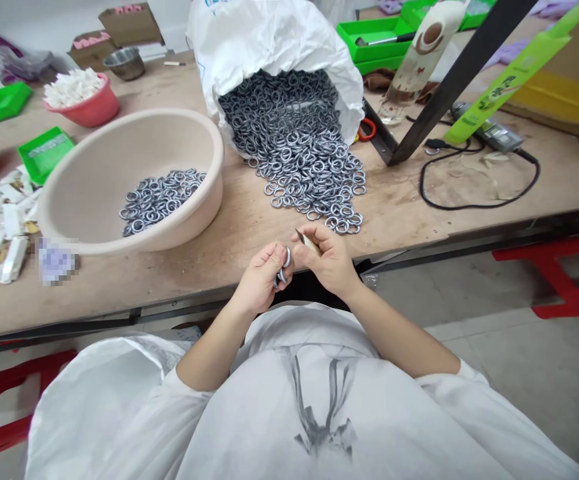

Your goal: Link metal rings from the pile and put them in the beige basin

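My left hand (264, 275) is closed around a few grey rings (286, 259), held just off the table's front edge. Close beside it, my right hand (332, 260) grips a small knife (310, 244) with a pale handle and a short dark blade that points up and left. Beyond my hands, a heap of loose grey rings (314, 167) spills from the mouth of a white sack (274, 40) lying on its side. To the left stands a wide beige basin (79, 193) with more grey rings (162, 199) in it.
White pieces (4, 227) are piled at the far left, near a green tray (46, 153) and a pink bowl (89, 110). A black metal bar (449, 93), a bottle (414, 67) and a looped black cable (469, 205) are on the right. Red stools (564, 280) stand below the table.
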Available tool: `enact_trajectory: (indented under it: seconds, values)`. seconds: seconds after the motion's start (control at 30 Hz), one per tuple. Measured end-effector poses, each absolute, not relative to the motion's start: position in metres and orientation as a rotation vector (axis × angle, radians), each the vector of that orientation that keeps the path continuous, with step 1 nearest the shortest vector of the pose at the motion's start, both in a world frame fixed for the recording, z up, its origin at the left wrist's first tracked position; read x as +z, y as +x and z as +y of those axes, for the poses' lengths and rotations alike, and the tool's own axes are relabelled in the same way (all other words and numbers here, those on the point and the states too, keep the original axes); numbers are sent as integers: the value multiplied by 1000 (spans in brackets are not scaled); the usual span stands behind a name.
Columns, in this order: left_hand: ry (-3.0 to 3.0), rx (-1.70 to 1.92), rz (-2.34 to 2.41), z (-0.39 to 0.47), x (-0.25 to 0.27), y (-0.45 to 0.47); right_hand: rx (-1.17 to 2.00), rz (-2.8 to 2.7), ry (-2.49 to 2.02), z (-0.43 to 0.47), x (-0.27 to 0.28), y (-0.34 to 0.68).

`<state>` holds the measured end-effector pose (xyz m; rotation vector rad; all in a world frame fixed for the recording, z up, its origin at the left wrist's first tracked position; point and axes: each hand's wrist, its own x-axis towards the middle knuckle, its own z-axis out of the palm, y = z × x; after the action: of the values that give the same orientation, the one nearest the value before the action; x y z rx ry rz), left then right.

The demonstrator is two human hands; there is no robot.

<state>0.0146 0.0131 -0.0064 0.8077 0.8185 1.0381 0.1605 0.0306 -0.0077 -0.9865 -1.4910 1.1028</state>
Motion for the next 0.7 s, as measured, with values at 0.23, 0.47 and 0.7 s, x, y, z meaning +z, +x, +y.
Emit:
enact_trajectory:
  seconds: [0.23, 0.47, 0.7]
  values:
    - [762, 1047, 846, 13, -3, 12, 644, -2032, -987, 25, 3, 174]
    - [748, 1023, 816, 12, -2, 10, 722, -2005, -1042, 28, -3, 170]
    - [999, 962, 753, 3, 29, -5, 820, -1511, -1172, 52, -17, 184]
